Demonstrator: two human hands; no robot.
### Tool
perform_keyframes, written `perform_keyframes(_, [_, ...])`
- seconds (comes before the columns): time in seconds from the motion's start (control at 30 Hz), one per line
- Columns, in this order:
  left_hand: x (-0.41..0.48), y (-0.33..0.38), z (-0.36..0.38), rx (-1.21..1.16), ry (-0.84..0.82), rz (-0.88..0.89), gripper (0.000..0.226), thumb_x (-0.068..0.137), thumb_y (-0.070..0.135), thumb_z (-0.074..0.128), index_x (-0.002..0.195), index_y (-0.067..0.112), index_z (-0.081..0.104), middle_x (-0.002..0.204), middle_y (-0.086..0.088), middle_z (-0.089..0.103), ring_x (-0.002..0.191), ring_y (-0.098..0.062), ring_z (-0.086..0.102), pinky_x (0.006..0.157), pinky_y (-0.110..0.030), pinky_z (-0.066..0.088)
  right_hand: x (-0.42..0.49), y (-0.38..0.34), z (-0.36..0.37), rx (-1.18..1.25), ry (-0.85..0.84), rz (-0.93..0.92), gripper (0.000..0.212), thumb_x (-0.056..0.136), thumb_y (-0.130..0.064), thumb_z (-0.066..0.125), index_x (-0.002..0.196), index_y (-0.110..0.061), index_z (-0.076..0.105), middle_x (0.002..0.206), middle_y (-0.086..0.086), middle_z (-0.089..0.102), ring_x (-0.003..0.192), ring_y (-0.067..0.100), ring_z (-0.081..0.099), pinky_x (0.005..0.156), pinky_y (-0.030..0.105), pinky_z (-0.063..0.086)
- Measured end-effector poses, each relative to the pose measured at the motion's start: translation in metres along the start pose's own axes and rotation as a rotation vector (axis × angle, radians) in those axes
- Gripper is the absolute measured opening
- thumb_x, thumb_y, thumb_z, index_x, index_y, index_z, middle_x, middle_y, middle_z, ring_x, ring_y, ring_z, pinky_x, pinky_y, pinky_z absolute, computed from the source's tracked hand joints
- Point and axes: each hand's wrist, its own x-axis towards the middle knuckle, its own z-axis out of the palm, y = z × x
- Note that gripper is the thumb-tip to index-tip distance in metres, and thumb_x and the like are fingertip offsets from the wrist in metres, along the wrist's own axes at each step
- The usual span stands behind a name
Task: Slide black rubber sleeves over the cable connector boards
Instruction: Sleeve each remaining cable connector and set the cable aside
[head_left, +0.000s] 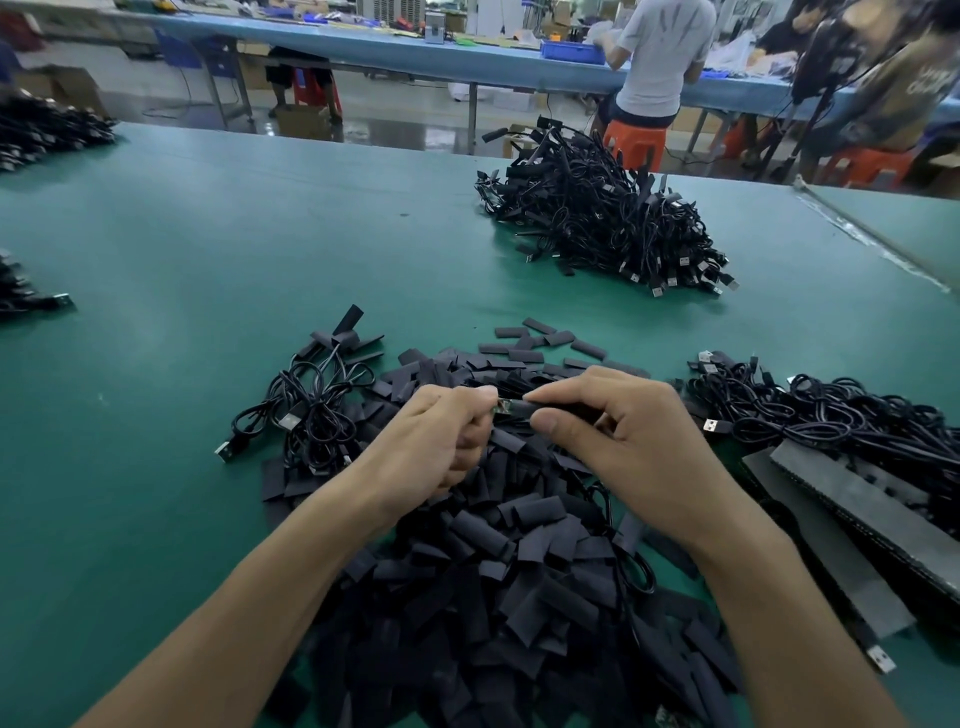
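My left hand pinches a small connector board at the centre of the view, fingers curled around it. My right hand pinches a black rubber sleeve between thumb and forefinger, its open end meeting the board. Only a short piece of the board shows between the two hands. Under both hands lies a large heap of loose black sleeves on the green table.
A small bundle of cables lies left of the hands. A big cable pile sits far right, another near right beside grey foam strips. People work at a blue bench behind.
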Motion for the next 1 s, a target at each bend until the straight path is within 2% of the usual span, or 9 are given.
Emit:
perform_keyframes(0.1, [0.001,0.000,0.003,-0.001,-0.011,-0.007,0.050,0.106,0.028,0.035,0.057,0.020,0.033,0.050,0.008,0.027,0.040,-0.007,0.020,0.037,-0.015,0.020,0.000,-0.005,0.008,-0.026,0.061,-0.063,0.026,0.087,-0.034,0.066,0.107,-0.021,0.076,0.086,-0.021,0.062,0.084,-0.003,0.058,0.074,0.008,0.040])
perform_keyframes(0.2, [0.002,-0.003,0.002,0.017,0.005,0.047,0.045,0.106,0.029,0.038,0.062,0.019,0.042,0.051,0.007,0.033,0.040,-0.008,0.027,0.038,-0.016,0.024,0.000,-0.004,0.008,-0.051,0.116,-0.086,0.021,0.087,-0.026,0.071,0.106,-0.018,0.076,0.085,-0.013,0.065,0.083,0.001,0.060,0.073,0.010,0.042])
perform_keyframes(0.3, [0.004,-0.009,0.000,0.077,0.115,0.169,0.019,0.100,0.022,0.056,0.082,0.023,0.051,0.059,0.007,0.051,0.044,-0.012,0.051,0.039,-0.019,0.037,0.001,-0.002,0.004,-0.065,0.144,-0.080,0.018,0.088,-0.023,0.072,0.104,-0.017,0.077,0.085,-0.006,0.068,0.083,0.006,0.062,0.074,0.018,0.047])
perform_keyframes(0.43, [0.006,-0.013,-0.003,0.035,0.189,0.294,0.012,0.090,0.021,0.071,0.084,0.029,0.065,0.072,0.001,0.068,0.056,-0.021,0.068,0.048,-0.025,0.052,0.000,0.003,0.001,-0.072,0.163,-0.078,0.016,0.088,-0.020,0.072,0.103,-0.016,0.077,0.086,-0.007,0.068,0.083,0.005,0.062,0.074,0.011,0.043])
perform_keyframes(0.57, [0.007,-0.012,-0.005,0.036,0.244,0.321,0.015,0.090,0.010,0.071,0.083,0.023,0.073,0.073,-0.003,0.074,0.062,-0.014,0.070,0.055,-0.023,0.056,0.000,0.003,0.000,-0.123,0.175,-0.102,0.019,0.089,-0.020,0.071,0.106,-0.016,0.076,0.090,-0.004,0.068,0.086,0.007,0.062,0.076,0.011,0.044])
perform_keyframes(0.73, [0.008,-0.010,-0.005,-0.054,0.211,0.257,0.014,0.090,0.004,0.069,0.084,0.016,0.074,0.076,-0.005,0.076,0.063,-0.012,0.071,0.059,-0.021,0.057,0.000,0.000,0.003,-0.132,0.155,-0.119,0.029,0.084,-0.022,0.077,0.111,-0.014,0.074,0.093,-0.002,0.069,0.088,0.011,0.063,0.077,0.018,0.047])
perform_keyframes(0.8, [0.008,-0.009,-0.004,-0.073,0.186,0.231,0.012,0.090,0.003,0.068,0.086,0.013,0.074,0.076,-0.005,0.076,0.064,-0.011,0.071,0.059,-0.020,0.056,0.000,0.000,0.003,-0.121,0.159,-0.134,0.028,0.082,-0.020,0.078,0.109,-0.013,0.075,0.092,-0.002,0.069,0.088,0.011,0.064,0.079,0.017,0.048])
perform_keyframes(0.93, [0.008,-0.009,-0.004,-0.115,0.152,0.182,0.013,0.092,0.001,0.066,0.090,0.011,0.073,0.077,-0.007,0.077,0.064,-0.011,0.071,0.060,-0.018,0.055,-0.001,0.001,0.004,-0.144,0.183,-0.152,0.025,0.084,-0.017,0.076,0.108,-0.009,0.076,0.093,0.000,0.070,0.089,0.014,0.066,0.080,0.028,0.052])
perform_keyframes(1.0, [0.008,-0.009,-0.006,-0.105,0.149,0.176,0.012,0.092,0.001,0.066,0.089,0.011,0.073,0.076,-0.006,0.076,0.064,-0.011,0.071,0.060,-0.019,0.055,-0.001,0.001,0.004,-0.155,0.184,-0.179,0.024,0.085,-0.017,0.076,0.107,-0.008,0.076,0.092,0.001,0.070,0.087,0.014,0.066,0.079,0.029,0.052])
